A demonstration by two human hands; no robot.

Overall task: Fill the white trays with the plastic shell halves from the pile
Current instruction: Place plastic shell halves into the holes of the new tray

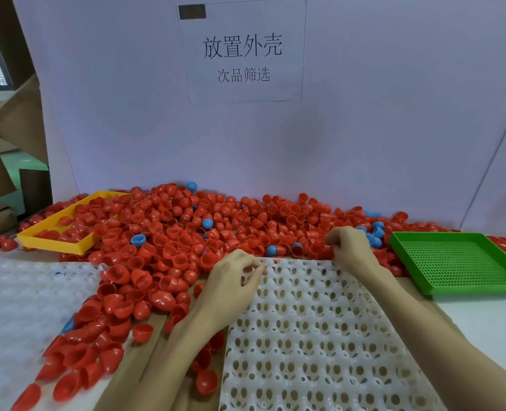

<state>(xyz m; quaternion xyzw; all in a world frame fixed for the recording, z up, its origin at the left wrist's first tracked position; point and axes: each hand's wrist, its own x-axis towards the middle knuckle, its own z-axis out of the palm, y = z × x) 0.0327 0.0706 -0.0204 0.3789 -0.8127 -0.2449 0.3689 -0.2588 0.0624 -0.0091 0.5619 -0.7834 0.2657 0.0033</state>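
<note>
A big pile of red shell halves (pixel 168 232), with a few blue ones (pixel 138 239) mixed in, spreads across the table's back and left. A white tray (pixel 314 330) full of holes lies in front of me with no shells in it. My left hand (pixel 234 280) pinches the tray's far left corner with curled fingers. My right hand (pixel 348 247) curls over the tray's far right edge, at the foot of the pile. A second white tray (pixel 17 310) lies at the left, partly under shells.
A yellow tray (pixel 53 240) sits at the back left, half buried in red shells. A green perforated tray (pixel 459 262) lies at the right. A white partition with a paper sign (pixel 243 51) stands behind the pile. Cardboard boxes (pixel 11 120) are at the far left.
</note>
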